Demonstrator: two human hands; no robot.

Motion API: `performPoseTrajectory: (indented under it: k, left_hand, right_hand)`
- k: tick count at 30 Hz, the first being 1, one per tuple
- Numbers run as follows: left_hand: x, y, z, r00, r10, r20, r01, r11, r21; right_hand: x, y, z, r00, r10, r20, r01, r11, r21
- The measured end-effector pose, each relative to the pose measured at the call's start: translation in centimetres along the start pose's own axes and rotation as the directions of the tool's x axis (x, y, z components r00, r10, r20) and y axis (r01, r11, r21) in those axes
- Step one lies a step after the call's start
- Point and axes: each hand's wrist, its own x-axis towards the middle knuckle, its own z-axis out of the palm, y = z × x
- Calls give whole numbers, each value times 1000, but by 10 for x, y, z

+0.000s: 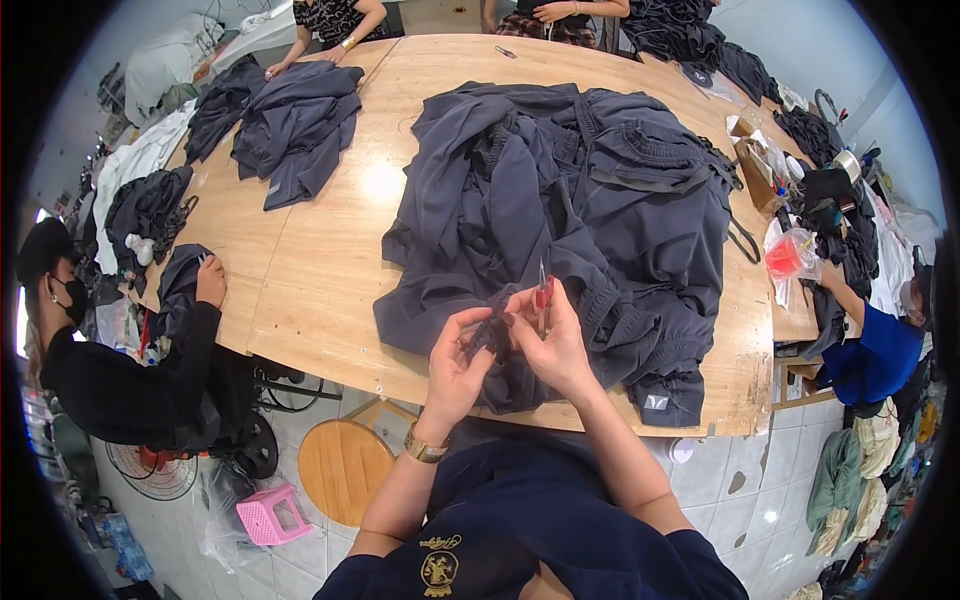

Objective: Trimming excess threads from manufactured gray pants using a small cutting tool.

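While your left hand [458, 365] pinches a bunched edge of dark cloth [487, 330] between thumb and curled fingers, your right hand [555, 345] is closed around small red-handled snips [544, 292], though whether the blades are parted is too small to tell. The bunched edge lies just left of the snips, nearer your left hand, and seems to run lengthwise away from you with a slight rightward slant, while the blades point away from you, beside the cloth rather than at it. Beyond the grip and mostly rightward, a pile of dark garments [650, 250] covers much of the table [330, 260], with another dark heap [300, 130] well apart, farther off leftward.
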Motion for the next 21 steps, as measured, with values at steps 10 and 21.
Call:
performPoseTrajectory:
  k: [10, 21]
  left_hand:
    - [5, 0, 4, 995, 33, -90, -14, 978, 206]
    - [5, -14, 1, 962, 121, -243, -39, 948, 315]
  right_hand:
    - [-4, -5, -5, 999, 33, -15, -31, 994, 103]
    - [-14, 12, -12, 997, 58, -52, -56, 998, 31]
